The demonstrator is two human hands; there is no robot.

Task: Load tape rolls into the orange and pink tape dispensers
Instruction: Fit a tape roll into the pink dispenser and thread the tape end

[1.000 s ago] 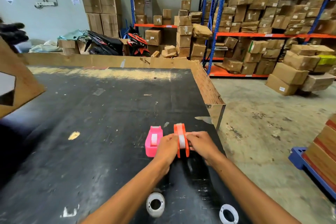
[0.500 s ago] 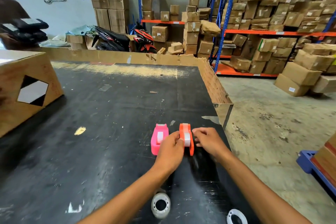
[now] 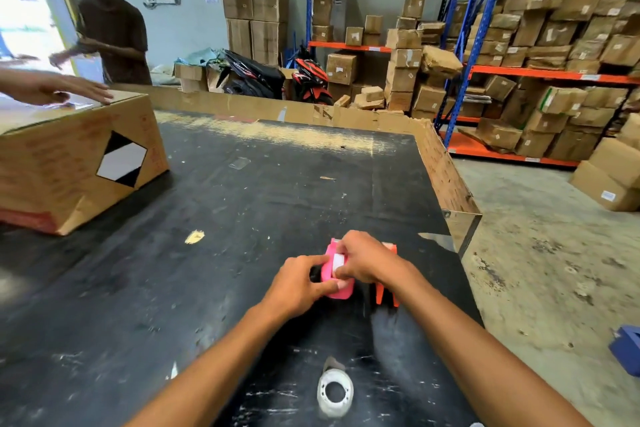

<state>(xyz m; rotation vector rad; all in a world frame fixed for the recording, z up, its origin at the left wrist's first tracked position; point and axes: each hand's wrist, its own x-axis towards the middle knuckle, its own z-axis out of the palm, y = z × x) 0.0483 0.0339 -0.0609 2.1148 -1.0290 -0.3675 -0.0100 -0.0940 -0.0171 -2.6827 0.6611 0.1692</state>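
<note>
The pink tape dispenser (image 3: pixel 337 282) stands on the black table (image 3: pixel 242 225), a white tape roll showing in its top. My left hand (image 3: pixel 298 284) grips its near left side. My right hand (image 3: pixel 367 258) reaches over from the right, fingers pinched on the white tape at its top. The orange tape dispenser (image 3: pixel 386 295) stands just right of it, mostly hidden behind my right wrist. A white tape roll (image 3: pixel 335 392) lies flat on the table between my forearms, near the front edge.
A large cardboard box (image 3: pixel 72 163) sits at the table's left, another person's hand (image 3: pixel 55 88) on top of it. A second person (image 3: pixel 110 24) stands behind it. The table's right edge (image 3: pixel 450 180) has a cardboard rim; shelves of boxes (image 3: pixel 540 55) stand beyond.
Both hands left the orange dispenser and moved left onto the pink one. The view swung left, bringing the box and two other people into sight.
</note>
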